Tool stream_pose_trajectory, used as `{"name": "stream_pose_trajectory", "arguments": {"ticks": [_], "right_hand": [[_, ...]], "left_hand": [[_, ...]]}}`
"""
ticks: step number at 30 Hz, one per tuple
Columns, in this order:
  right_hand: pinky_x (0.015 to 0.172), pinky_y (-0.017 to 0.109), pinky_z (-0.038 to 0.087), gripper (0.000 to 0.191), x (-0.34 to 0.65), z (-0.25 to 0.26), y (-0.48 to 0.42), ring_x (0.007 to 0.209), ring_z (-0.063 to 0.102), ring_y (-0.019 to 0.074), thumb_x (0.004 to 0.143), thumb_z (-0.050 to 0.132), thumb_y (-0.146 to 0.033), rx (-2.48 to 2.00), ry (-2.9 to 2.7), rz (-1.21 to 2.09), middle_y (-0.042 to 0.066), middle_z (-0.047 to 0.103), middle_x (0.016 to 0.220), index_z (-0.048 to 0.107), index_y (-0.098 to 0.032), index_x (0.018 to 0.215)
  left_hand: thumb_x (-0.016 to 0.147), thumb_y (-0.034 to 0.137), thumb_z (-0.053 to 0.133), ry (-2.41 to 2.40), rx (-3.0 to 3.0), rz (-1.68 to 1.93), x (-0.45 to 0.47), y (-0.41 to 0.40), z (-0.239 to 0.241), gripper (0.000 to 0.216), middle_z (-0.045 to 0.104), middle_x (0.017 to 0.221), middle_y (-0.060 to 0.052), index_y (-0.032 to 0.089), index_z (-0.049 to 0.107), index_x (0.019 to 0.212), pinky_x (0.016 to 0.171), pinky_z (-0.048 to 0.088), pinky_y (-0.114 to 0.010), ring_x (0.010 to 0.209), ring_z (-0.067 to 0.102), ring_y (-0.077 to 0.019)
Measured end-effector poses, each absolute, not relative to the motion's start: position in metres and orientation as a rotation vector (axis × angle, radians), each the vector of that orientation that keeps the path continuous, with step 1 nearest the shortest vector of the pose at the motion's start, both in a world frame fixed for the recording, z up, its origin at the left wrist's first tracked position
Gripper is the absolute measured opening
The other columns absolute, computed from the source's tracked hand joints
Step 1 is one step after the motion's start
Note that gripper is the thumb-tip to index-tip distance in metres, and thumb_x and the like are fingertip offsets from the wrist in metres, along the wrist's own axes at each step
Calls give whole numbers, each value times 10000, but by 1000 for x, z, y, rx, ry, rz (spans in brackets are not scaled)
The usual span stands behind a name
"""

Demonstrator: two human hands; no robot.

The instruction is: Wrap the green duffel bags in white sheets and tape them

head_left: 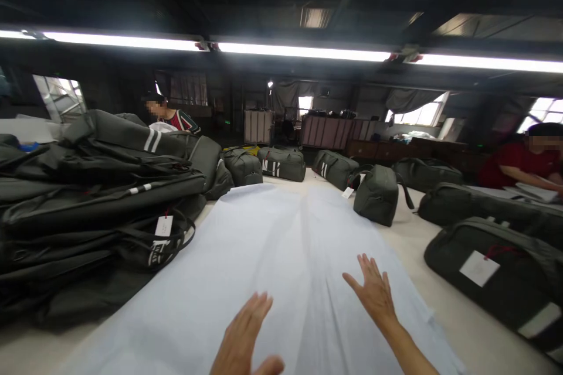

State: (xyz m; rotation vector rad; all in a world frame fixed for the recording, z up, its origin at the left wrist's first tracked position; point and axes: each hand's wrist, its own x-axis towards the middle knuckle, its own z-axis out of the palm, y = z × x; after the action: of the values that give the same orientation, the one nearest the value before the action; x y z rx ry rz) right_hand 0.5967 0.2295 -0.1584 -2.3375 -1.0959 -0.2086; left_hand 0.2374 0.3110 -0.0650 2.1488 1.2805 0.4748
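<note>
A large sheet of thin white paper [281, 234] lies spread along the table, with creases running lengthwise near its middle. Over its near part is my left hand [246, 334], fingers stretched out and thumb apart, holding nothing. My right hand [373, 288] is farther right over the same sheet, its fingers spread and nothing in them. Whether either palm presses on the paper I cannot tell. To the right of the sheet stands a dark green duffel bag [377, 194] with a dangling strap.
Flattened dark bags [101, 199] are heaped at the left, one with a white tag [164, 226]. Filled duffel bags line the far end and right side, including a tagged bag [492, 275]. One person [169, 114] is behind the heap; another person [523, 158] handles something pale at right.
</note>
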Motion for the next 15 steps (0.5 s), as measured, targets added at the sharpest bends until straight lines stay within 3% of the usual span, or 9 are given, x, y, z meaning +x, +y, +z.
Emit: {"name": "stream_pose_trajectory", "arguments": {"ticks": [2,4,6,9,12,15], "right_hand": [[1173,571,142,874,622,-193,241,1452,213,326,766,483,-652,-2569,-1088,-130,167,316,1541,422,-73,1418],[1168,559,171,745,638,-229,240,1446,241,309,822,430,-565,-2699,-1171,-44,130,331,1541,449,-108,1410],[1163,543,187,618,646,-260,232,1433,280,292,873,338,-465,-2698,-1300,-111,91,387,1517,505,-147,1375],[1164,519,192,600,650,-277,222,1408,336,277,888,232,-380,-2575,-1346,-289,83,473,1463,543,-139,1341],[1173,530,174,668,641,-260,222,1402,345,292,887,179,-454,-2452,-1177,-228,105,525,1417,560,-109,1313],[1187,504,164,746,614,-226,230,1417,316,292,877,193,-590,-2261,-900,-158,121,502,1435,548,-107,1321]], "left_hand": [[612,458,848,1026,2336,407,289,332,-85,1020,276,1573,-108,271,345,1479,1180,212,-543,1447,211,-365],[596,580,809,895,2528,323,336,354,-117,1230,92,1600,-165,155,142,1537,1166,77,-646,1467,42,-395],[728,617,688,937,2663,274,366,372,-157,1071,136,1594,-168,149,158,1533,1162,96,-651,1470,76,-365],[938,418,489,991,2708,334,373,387,-209,598,329,1548,-120,190,342,1472,1179,181,-578,1448,245,-280],[966,202,415,951,2625,491,362,393,-228,404,445,1487,-76,227,475,1365,1179,216,-524,1403,346,-232],[916,103,462,912,2540,550,356,397,-222,318,591,1330,-72,220,591,1183,1126,308,-469,1292,478,-225]]}}
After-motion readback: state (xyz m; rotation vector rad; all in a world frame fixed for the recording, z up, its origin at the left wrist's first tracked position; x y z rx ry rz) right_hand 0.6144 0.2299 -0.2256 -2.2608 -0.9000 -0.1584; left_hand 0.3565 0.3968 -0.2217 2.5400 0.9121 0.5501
